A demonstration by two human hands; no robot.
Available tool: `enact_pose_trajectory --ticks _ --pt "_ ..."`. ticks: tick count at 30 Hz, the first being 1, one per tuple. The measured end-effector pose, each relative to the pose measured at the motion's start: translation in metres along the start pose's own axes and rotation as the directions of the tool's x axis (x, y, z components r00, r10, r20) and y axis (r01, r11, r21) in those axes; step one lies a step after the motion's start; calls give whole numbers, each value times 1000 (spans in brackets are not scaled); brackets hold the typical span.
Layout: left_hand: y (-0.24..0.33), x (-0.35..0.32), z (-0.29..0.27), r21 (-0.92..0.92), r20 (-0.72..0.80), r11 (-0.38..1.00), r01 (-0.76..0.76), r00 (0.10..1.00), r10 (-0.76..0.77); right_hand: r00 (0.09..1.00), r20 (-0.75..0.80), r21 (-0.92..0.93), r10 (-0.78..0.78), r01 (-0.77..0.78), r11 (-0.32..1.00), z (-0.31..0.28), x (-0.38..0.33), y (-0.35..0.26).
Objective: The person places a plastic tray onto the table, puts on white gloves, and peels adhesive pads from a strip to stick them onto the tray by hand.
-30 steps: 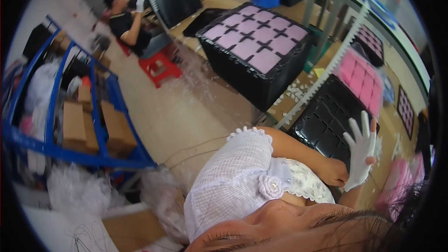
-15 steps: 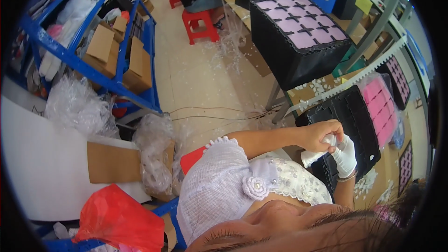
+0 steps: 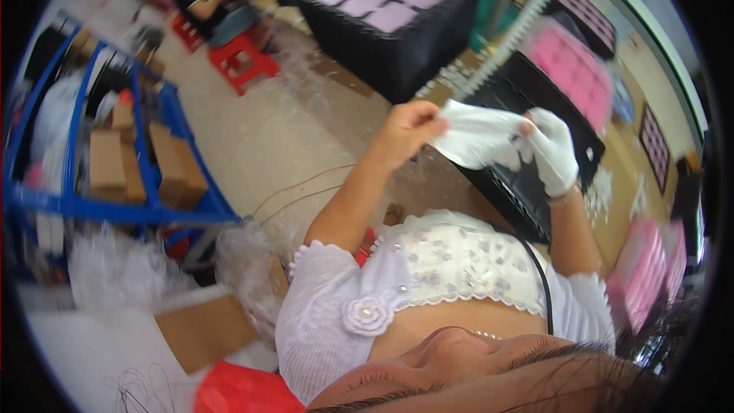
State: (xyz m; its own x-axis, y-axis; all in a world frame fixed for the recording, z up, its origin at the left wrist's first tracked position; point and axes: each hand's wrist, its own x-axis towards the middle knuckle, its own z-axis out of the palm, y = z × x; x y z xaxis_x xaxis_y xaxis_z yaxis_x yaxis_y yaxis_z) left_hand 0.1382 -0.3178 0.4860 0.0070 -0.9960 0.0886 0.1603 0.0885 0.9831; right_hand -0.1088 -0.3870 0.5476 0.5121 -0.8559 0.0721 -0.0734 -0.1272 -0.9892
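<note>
A white glove [image 3: 482, 135] is stretched out between my two hands. My left hand [image 3: 407, 136], bare, pinches one end of it between thumb and fingers. My right hand [image 3: 553, 154] wears a white glove with bare fingertips showing, and pinches the other end. Below and beyond the hands is a black box-like piece [image 3: 508, 99] on the work table, partly hidden by the glove and my right hand.
A large black box [image 3: 428, 50] topped with lilac pads and dark crosses stands beyond. Pink pads [image 3: 569, 69] lie to the right. White scraps [image 3: 600, 195] litter the table [image 3: 627, 153]. Blue shelving [image 3: 115, 206] holds cartons at left. A person [image 3: 206, 4] sits farther off.
The white glove, bunched at my right hand before, is now spread between both hands. My left hand has moved away leftward. My view has turned, shifting the surroundings.
</note>
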Motion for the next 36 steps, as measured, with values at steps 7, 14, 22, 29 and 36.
enact_pose_trajectory --ticks 7,14,22,29,36 --pt "1 26 -9 -526 260 787 322 942 -212 996 -38 124 83 -78 989 -7 25 31" --pt "-23 43 -6 -359 98 900 249 968 -229 998 -62 -292 -7 -11 956 41 37 21" --pt "-30 79 -31 -66 351 975 214 919 -178 973 -30 137 229 -223 965 60 64 57" --pt "-8 113 -52 451 221 879 -152 974 55 979 -56 -361 194 -201 911 54 92 29" --pt "26 100 -25 365 185 659 -658 745 641 999 -41 -625 -12 -16 780 54 122 5"
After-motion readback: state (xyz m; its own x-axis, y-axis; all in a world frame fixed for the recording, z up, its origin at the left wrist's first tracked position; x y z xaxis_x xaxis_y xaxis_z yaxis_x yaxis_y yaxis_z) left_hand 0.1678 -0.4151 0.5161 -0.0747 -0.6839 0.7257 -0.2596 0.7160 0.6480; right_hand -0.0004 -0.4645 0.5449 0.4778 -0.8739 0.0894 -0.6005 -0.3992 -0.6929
